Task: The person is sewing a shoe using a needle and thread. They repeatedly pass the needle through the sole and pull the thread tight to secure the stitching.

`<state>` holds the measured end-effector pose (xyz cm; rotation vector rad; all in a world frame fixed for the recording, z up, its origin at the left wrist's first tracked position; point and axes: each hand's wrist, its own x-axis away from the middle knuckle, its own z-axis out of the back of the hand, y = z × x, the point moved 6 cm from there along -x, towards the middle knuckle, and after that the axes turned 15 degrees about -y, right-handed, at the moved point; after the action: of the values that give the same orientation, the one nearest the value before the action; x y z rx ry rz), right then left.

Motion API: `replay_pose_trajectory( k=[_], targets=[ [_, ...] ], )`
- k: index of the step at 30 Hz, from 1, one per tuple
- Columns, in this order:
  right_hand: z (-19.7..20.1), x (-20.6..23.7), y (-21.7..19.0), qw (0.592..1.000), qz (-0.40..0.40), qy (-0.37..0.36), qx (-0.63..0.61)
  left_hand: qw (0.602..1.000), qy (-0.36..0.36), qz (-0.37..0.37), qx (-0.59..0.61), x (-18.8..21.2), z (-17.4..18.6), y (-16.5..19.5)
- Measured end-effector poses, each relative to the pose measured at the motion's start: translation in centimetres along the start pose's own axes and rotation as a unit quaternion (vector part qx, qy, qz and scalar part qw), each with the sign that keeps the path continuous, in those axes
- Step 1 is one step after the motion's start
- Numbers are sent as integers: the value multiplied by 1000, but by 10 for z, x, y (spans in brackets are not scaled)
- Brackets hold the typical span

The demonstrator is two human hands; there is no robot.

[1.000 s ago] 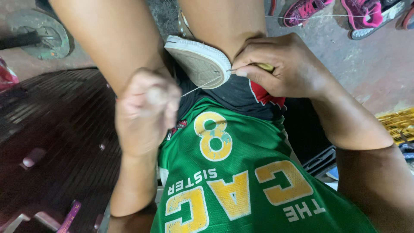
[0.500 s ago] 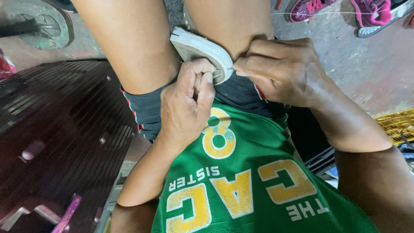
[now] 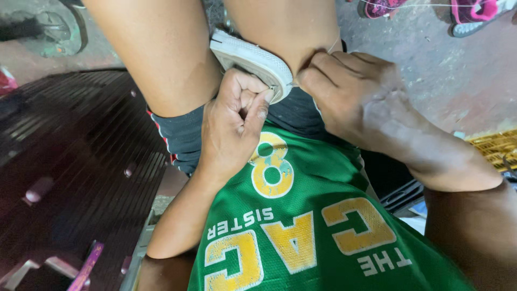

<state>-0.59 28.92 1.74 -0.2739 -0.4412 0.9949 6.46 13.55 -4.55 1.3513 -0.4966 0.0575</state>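
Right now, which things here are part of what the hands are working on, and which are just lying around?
In hand:
- white shoe sole, clamped between the knees
- left hand, fist at the sole's edge
- right hand, pinching beside the sole
- thin thread by the right hand

Lying about:
- pink shoes on the floor
- yellow crate
- dark ribbed mat

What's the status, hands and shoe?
Left hand closed at the shoe's sole edge. Right hand pinching beside it. Shoe wedged between knees. Nothing blocking.

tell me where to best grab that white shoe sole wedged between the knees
Grip the white shoe sole at its rounded near end, coming from the lap side. That end juts free between the knees; the far end is pinned. The left hand and right hand already meet there.
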Motion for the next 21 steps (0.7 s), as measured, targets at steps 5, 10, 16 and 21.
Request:
replay_pose_trajectory(
  k=[5,10,16,21],
  targets=[
    [0,-9,-1,999,-4,18,26,1000,-17,-14,16,-7,3,4],
    [-12,-2,18,999,8,2,54,999,-33,-9,2,-15,3,7],
    [-23,4,37,996,-9,30,80,1000,-15,-20,14,-17,0,6],
    [-18,7,43,997,18,68,22,985,98,-132,-58,-10,-3,20]
  ],
)
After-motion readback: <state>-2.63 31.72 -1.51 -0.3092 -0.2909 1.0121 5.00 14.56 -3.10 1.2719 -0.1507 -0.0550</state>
